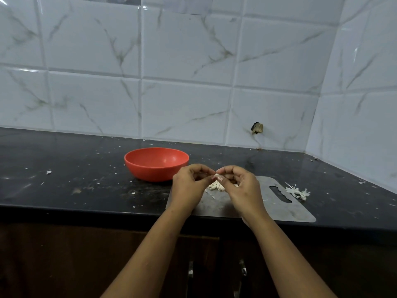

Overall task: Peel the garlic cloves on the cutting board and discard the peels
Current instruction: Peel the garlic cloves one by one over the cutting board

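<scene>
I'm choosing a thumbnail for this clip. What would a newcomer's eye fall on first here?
The orange-red bowl stands out first, bright against the dark countertop, just behind and left of the grey cutting board. Next come the left hand and right hand, meeting above the board and pinching a garlic clove between them. A small heap of pale peels lies on the countertop right of the board.

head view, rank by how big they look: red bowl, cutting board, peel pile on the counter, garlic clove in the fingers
Largest to smallest:
cutting board, partly covered
red bowl, farther back, so real gap is unsure
peel pile
garlic clove, mostly hidden
</scene>
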The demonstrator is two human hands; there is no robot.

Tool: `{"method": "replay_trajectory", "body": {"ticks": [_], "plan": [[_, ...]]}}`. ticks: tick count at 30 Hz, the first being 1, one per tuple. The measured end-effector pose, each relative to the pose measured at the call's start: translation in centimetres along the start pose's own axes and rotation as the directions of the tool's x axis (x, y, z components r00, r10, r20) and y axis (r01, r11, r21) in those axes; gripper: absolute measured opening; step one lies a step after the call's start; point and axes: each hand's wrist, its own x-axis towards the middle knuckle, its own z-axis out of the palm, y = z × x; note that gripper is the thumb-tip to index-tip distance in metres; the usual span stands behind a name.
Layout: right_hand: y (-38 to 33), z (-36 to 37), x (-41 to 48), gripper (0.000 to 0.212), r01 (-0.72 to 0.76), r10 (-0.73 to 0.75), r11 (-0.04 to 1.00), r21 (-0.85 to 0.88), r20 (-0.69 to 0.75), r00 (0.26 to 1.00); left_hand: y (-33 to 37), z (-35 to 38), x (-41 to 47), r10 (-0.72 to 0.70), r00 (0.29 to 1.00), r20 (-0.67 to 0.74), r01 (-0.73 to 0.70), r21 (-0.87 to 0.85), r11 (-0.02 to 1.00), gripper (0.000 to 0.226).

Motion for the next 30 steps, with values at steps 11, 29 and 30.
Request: {"method": "replay_trajectory", "body": {"ticks": [11, 29, 30], "plan": [[0.15, -0.02, 0.01, 0.010, -0.018, 0.018, 1.000, -0.013, -0.006, 1.000, 0.12, 0.01, -0.11, -0.011, 1.000, 0.004, 0.011, 0.007, 1.000, 0.018], [-0.20, -0.06, -0.13, 0.008, -0.070, 0.069, 0.994, 0.085, 0.013, 0.998, -0.24, -0.11, 0.14, -0.045, 0.998, 0.034, 0.047, -0.077, 0.996, 0.018], [-0.25, -0.10, -0.16, 0.009, -0.070, 0.069, 0.993, 0.095, 0.013, 0.998, -0.21, -0.11, 0.13, -0.047, 0.998, 0.045, 0.051, -0.098, 0.994, 0.017]]}}
